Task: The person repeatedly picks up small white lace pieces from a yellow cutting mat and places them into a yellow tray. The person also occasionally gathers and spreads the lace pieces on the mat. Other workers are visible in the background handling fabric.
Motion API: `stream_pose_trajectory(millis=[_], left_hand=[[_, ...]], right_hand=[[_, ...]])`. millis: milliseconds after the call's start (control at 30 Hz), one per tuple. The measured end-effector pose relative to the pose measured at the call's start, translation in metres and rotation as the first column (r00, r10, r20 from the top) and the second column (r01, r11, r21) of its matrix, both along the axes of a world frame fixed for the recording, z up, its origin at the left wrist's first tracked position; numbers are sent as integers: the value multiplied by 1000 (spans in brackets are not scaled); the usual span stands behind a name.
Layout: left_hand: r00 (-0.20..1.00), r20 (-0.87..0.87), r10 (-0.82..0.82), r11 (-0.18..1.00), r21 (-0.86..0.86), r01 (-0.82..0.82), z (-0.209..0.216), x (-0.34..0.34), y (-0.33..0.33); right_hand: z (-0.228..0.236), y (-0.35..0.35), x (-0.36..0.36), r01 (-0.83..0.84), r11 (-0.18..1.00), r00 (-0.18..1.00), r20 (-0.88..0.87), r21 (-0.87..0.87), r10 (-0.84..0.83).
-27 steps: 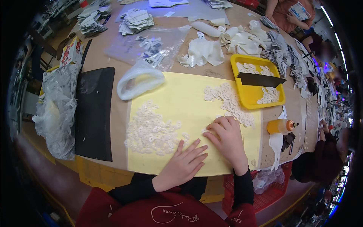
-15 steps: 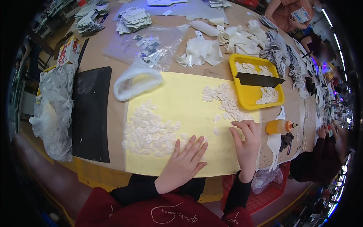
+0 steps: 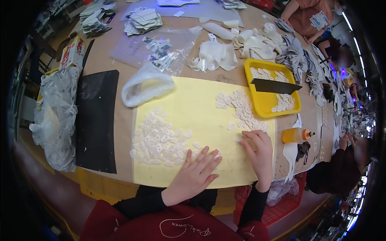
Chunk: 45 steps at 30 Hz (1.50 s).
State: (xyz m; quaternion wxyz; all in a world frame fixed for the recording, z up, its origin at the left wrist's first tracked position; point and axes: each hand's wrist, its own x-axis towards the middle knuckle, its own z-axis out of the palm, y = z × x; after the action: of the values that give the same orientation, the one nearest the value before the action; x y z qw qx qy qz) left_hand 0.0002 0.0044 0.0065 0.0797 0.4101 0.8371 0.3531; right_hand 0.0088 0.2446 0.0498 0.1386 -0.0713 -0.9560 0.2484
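My left hand (image 3: 192, 176) lies palm down with its fingers spread on a pale yellow sheet (image 3: 201, 100). Its fingertips reach the right edge of a loose heap of small white oval pieces (image 3: 155, 140), each apparently with a hole. To the right, my right hand (image 3: 260, 154) has its thumb and forefinger curled toward each other. A single white oval piece (image 3: 237, 139) is at their tips, though the contact is partly hidden. Just beyond this hand, flatter white ovals (image 3: 240, 105) overlap one another near a yellow tray (image 3: 276, 113).
A black divider (image 3: 277, 86) crosses the tray above more ovals. An orange-filled squeeze bottle (image 3: 291, 135) lies right of the sheet. Plastic bag (image 3: 146, 86), black board (image 3: 97, 120) and cream fabric pieces (image 3: 217, 54) surround it. Other people (image 3: 307, 18) work at the right.
My right hand has shifted slightly left and its thumb and forefinger have parted a little. The single oval near them has moved right, to the fingertips. My left hand stays nearly still.
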Motion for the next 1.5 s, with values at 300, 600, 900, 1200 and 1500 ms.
stream_pose_trajectory(millis=[300,600,900,1200,1500], left_hand=[[1000,7,15,1000,-8,-15,1,-1,3],[999,30,11,999,41,-12,2,-3,-1],[1000,10,20,999,40,-20,-2,-2,-2],[966,-254,57,969,-217,-114,-5,-15,30],[907,-412,89,877,-399,-267,-6,-23,-20]], right_hand=[[-16,-48,-2,-19,989,1000,-11,-149,17],[-30,-35,-38,95,991,990,-91,-98,-104],[-17,-27,-12,125,924,992,20,-361,-127],[7,-26,-33,-66,977,997,-42,-202,59],[-33,-40,-72,-339,936,937,-59,91,345]])
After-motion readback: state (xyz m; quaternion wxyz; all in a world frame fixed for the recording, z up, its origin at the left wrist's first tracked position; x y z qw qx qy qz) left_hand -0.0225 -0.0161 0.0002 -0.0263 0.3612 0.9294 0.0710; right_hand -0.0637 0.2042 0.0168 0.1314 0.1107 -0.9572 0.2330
